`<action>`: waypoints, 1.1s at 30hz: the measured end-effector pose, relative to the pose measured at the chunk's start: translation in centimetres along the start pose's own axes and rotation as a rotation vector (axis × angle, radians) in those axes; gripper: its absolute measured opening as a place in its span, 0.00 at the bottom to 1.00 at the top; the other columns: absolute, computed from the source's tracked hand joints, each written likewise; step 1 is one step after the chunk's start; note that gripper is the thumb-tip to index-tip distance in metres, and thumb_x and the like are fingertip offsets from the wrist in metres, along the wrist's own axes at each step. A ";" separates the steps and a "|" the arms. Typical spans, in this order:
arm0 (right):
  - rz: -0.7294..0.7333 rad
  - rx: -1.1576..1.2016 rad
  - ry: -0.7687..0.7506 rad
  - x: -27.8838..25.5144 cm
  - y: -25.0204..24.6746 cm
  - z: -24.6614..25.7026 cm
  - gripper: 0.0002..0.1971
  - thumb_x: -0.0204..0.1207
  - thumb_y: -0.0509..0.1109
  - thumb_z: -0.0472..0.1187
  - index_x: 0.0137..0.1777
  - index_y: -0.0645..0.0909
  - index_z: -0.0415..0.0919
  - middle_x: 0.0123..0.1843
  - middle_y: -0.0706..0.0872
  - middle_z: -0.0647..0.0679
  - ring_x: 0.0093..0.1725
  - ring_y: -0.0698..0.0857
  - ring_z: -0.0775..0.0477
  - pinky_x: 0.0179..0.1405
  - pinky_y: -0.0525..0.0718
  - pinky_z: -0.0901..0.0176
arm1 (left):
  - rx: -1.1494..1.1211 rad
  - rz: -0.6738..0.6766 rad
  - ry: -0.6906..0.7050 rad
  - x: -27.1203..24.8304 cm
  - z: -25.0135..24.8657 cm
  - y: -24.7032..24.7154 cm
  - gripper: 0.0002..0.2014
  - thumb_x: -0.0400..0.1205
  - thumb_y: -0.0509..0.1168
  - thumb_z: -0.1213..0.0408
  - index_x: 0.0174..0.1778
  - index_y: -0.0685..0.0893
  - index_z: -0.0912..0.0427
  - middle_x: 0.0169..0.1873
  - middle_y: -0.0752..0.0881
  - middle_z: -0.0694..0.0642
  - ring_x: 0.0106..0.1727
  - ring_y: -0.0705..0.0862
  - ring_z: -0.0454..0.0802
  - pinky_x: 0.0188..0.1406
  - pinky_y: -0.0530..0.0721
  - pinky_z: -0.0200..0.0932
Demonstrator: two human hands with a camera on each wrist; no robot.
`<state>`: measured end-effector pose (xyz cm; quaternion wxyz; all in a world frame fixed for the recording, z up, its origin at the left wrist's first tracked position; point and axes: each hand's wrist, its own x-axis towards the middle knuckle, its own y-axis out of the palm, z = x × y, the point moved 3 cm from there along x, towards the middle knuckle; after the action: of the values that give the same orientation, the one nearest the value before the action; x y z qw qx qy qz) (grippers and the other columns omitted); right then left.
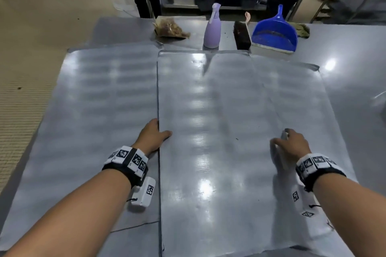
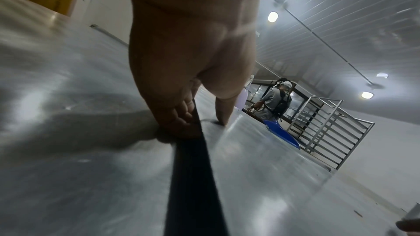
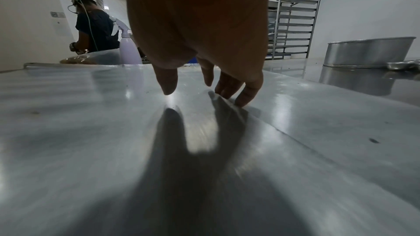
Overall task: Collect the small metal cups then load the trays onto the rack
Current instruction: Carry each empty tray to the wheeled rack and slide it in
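Note:
Flat metal trays lie overlapped on the steel table. My left hand (image 1: 155, 133) grips the left edge of the top tray (image 1: 219, 100); in the left wrist view the fingers (image 2: 179, 119) curl under the raised edge and the thumb presses on top. My right hand (image 1: 289, 142) is spread over the tray's right side, its fingertips (image 3: 243, 100) touching a ridge line there and the thumb just above the surface. Another tray (image 1: 104, 100) lies to the left, partly under the top one. Small metal cups (image 3: 404, 65) sit far right. The tall rack (image 3: 293, 22) stands beyond the table.
Along the far edge stand a bag of brown crumbs (image 1: 170, 28), a purple spray bottle (image 1: 212, 27), a brush (image 1: 241, 34) and a blue dustpan (image 1: 275, 33). A large round metal pan (image 3: 368, 51) sits at the right. People stand behind the table.

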<state>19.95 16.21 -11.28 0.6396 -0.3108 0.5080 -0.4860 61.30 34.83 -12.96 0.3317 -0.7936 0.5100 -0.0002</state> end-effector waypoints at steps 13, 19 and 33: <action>-0.034 0.303 -0.019 5.5 -0.2 1.3 0.23 0.74 0.75 0.38 0.68 0.80 0.33 0.64 0.86 0.33 0.64 0.84 0.33 0.65 0.79 0.46 | -0.219 -0.061 -0.070 0.3 -0.3 0.7 0.20 0.81 0.72 0.68 0.67 0.77 0.51 0.49 0.85 0.43 0.46 0.84 0.35 0.34 0.81 0.24; 0.096 0.461 -0.037 7.0 -1.3 0.3 0.24 0.73 0.73 0.25 0.70 0.78 0.28 0.53 0.85 0.35 0.52 0.83 0.43 0.55 0.76 0.58 | -0.172 -0.115 -0.115 -0.8 -2.3 1.1 0.17 0.81 0.70 0.73 0.62 0.77 0.53 0.46 0.85 0.48 0.47 0.86 0.49 0.55 0.85 0.46; 0.092 0.549 -0.013 9.8 -9.7 -15.8 0.26 0.73 0.78 0.31 0.71 0.76 0.34 0.57 0.82 0.41 0.60 0.82 0.39 0.58 0.75 0.57 | -0.077 -0.058 -0.117 -0.1 -13.8 12.5 0.26 0.79 0.73 0.70 0.73 0.76 0.61 0.56 0.88 0.63 0.54 0.88 0.60 0.59 0.87 0.53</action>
<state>2.07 5.26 -10.65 0.7244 -0.1055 0.3668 -0.5741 46.43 24.42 -8.70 0.3299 -0.8189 0.4663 0.0565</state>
